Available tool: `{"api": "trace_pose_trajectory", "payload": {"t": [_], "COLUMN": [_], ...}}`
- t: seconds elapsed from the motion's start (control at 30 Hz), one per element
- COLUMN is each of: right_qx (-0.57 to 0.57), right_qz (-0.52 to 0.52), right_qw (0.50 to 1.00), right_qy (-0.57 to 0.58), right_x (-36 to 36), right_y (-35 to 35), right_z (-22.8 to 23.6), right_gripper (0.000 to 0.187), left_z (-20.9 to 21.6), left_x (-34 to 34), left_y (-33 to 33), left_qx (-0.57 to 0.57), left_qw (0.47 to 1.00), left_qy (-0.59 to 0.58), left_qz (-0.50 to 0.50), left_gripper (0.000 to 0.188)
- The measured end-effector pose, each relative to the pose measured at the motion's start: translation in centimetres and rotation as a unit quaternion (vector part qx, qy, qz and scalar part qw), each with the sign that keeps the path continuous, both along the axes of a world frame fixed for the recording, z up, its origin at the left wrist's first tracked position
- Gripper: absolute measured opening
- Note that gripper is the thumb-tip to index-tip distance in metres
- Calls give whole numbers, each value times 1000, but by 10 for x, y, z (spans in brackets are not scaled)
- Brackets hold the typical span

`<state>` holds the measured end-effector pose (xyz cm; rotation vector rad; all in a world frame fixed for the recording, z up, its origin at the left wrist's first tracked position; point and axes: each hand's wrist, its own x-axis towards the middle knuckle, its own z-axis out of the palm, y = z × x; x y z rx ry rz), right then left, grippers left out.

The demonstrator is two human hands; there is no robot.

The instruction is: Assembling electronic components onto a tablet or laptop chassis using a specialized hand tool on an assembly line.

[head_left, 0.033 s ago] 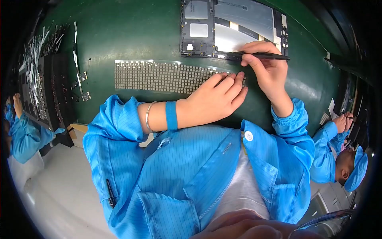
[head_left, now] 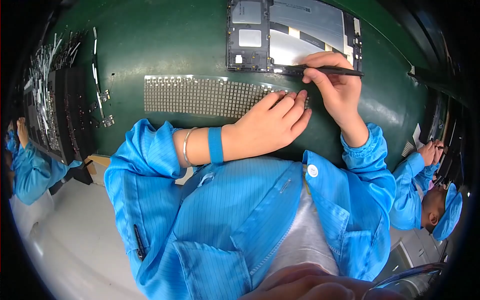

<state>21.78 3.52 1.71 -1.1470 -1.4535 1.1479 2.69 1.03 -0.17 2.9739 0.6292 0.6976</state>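
Observation:
A pair of black tweezers point(head_left: 340, 71) is pinched in my right hand point(head_left: 340, 92). Their narrow tips point left, at the near edge of an opened flat device point(head_left: 249, 52) with a black frame and silver panels. Whether anything sits between the tips is too small to tell. My left hand point(head_left: 272, 122) lies palm down, its bent fingers apart, over the right end of a pale sheet point(head_left: 195, 95) covered with rows of small grey squares. That end of the sheet is partly hidden beneath the fingers.
On the green table point(head_left: 185, 45), thin strips with small circuit boards point(head_left: 107, 120) lie left of the sheet. Further left stands a dark rack point(head_left: 75, 110) bristling with thin white strips. Co-workers in blue sit at both sides; the right one's hands point(head_left: 431, 152) show near the table edge.

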Motion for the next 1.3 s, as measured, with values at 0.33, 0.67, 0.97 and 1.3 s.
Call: {"api": "trace_pose_trajectory", "payload": {"t": [0.33,0.67,0.97,1.3], "right_qx": [37,-140,-160,-19], "right_qz": [-82,-69,-68,-113], "right_qw": [991,987,985,993], "right_qy": [97,30,-1,20], "right_x": [30,39,34,28], "right_y": [-32,-64,-64,-82], "right_z": [9,0,2,-5], "right_gripper": [13,13,13,13], "left_z": [2,5,4,7], "left_x": [-3,1,-2,-3], "left_y": [1,4,0,3], "left_qx": [-20,-15,-13,-6], "left_qw": [999,998,998,998], "left_qy": [33,52,55,55], "left_qz": [-19,-19,-13,-9], "left_gripper": [38,40,39,35]}}
